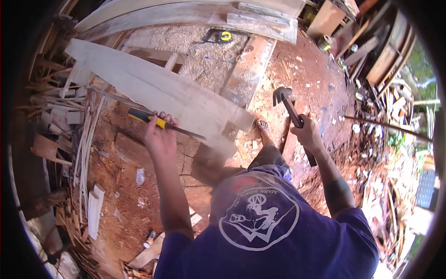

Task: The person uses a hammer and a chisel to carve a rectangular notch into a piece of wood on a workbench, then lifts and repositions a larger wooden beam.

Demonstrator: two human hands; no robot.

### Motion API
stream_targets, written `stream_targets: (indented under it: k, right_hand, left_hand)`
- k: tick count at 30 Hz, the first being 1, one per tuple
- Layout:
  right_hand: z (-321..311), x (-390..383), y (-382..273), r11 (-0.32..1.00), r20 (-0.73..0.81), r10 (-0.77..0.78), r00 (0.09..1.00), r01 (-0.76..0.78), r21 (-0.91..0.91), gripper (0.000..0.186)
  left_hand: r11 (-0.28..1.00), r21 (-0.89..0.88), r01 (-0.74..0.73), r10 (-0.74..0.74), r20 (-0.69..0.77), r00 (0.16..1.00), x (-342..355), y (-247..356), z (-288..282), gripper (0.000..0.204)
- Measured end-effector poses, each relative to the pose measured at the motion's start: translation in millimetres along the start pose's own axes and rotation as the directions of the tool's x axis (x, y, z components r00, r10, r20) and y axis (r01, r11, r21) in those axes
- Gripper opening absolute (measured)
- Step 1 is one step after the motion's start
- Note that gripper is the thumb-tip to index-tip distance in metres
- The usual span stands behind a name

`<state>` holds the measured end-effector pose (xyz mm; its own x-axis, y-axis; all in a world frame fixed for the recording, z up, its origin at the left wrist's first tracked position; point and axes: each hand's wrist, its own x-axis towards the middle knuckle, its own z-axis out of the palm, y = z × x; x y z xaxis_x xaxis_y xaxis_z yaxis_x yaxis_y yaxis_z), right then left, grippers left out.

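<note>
A pale, wide wooden plank [153,83] runs diagonally in front of a person seen from above, its far end to the left and its near end close to their body. At the plank's near edge, the left hand [162,135] grasps the black-and-yellow handle of a long-shafted tool [160,123], fingers curled around it; the dark shaft points rightward over the plank's near end, though whether it touches the wood I cannot tell. Right of the plank and apart from it, the right hand [305,132] is clenched around the handle of a claw hammer [292,111], head pointing away from the body. Just right of the plank's near end is a sandaled foot [263,126]. Beyond the plank lie sawdust [195,63] and a yellow-and-black tape measure [226,36]; left of it, thin wood strips [85,158].
</note>
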<state>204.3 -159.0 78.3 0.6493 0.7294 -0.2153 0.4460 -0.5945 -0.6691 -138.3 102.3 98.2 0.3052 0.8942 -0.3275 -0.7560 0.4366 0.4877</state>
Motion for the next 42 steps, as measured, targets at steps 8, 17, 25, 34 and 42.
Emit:
stream_targets:
  k: [8,17,25,34,42]
  right_hand:
    - [-5.8,280.5,-14.5,0.809,0.179,-0.52,0.835,0.549,-0.211,0.03]
    - [20.7,379.1,-49.4,0.528,0.236,-0.784,0.575,0.816,-0.235,0.031]
    - [3.6,239.6,-24.1,0.483,0.466,-0.818,0.338,0.843,0.236,0.019]
    - [125.8,131.2,-127.2,-0.065,0.511,-0.841,-0.178,0.971,0.231,0.041]
    - [161.9,130.8,-138.4,-0.242,0.619,-0.677,-0.397,0.915,0.322,0.015]
  left_hand:
    - [0.968,0.251,-0.032,0.04,-0.027,0.999,117.4,-196.8,69.8,0.018]
    - [0.068,0.994,0.081,0.692,-0.105,0.715,237.8,-318.6,111.5,0.022]
    - [0.076,0.979,-0.189,0.643,0.097,0.759,-20.6,-307.1,76.1,0.021]
    - [0.373,0.922,0.106,0.715,-0.358,0.601,-144.3,-252.3,15.2,0.017]
    - [0.548,0.832,0.081,0.672,-0.496,0.55,-191.9,-224.8,-70.0,0.018]
